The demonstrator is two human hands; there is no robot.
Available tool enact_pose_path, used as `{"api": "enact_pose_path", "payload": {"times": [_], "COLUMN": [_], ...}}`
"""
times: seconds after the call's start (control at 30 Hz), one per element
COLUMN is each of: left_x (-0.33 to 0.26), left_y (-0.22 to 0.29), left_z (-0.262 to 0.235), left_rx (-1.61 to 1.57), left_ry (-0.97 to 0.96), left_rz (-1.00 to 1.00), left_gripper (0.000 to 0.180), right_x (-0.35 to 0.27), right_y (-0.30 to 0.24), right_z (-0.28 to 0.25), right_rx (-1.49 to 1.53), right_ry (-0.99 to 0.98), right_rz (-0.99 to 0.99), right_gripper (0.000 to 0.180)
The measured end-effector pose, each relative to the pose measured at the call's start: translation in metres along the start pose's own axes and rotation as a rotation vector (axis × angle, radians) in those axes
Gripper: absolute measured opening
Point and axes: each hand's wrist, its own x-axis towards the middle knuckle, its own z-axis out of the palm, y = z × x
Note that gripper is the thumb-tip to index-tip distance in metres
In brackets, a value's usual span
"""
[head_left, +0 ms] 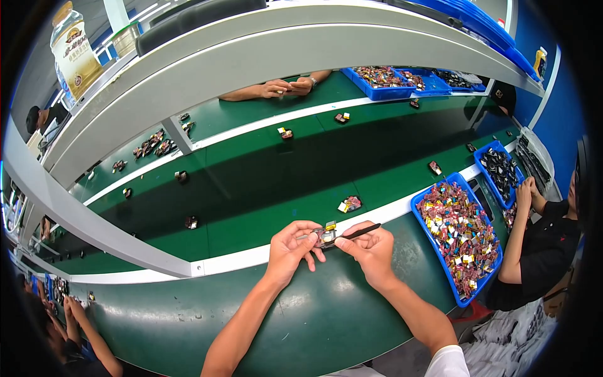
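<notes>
Head view: the left hand [293,248] pinches a small black-framed electronic assembly [327,236] between thumb and fingers, above the near edge rail [239,259].
Right grip: the right hand [372,252] clasps a slim black stick-like tool [363,231], its thumb at the assembly's side; whether the tool touches the assembly cannot be told.
Assembly in hand: a yellow-and-white piece stands at its top edge; handling looks partway through, as both hands are on it.
Left over: a blue tray [465,303] heaped with red, yellow and white parts at right, presumably unworked.
Conveyor belt [389,179]: similar units lie scattered, the nearest unit [350,203] just beyond the hands.
Neighbours: a co-worker [540,251] sits at right.
Obstruction: a grey shelf beam [314,45] crosses overhead, apart from the hands.
</notes>
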Motion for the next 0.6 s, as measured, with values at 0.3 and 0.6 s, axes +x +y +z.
{"api": "enact_pose_path", "payload": {"times": [0.3, 0.6], "left_x": [-0.001, -0.001], "left_y": [-0.005, -0.014], "left_z": [0.002, 0.011], "left_rx": [-0.032, 0.021], "left_ry": [-0.032, -0.027], "left_rz": [0.018, 0.037], "left_gripper": [0.031, 0.031], "right_x": [0.0, -0.002], "right_y": [-0.01, 0.002], "right_z": [-0.008, -0.014], "right_rx": [0.015, 0.025], "right_ry": [0.062, 0.056], "right_rz": [0.075, -0.071], "right_gripper": [0.018, 0.02]}}
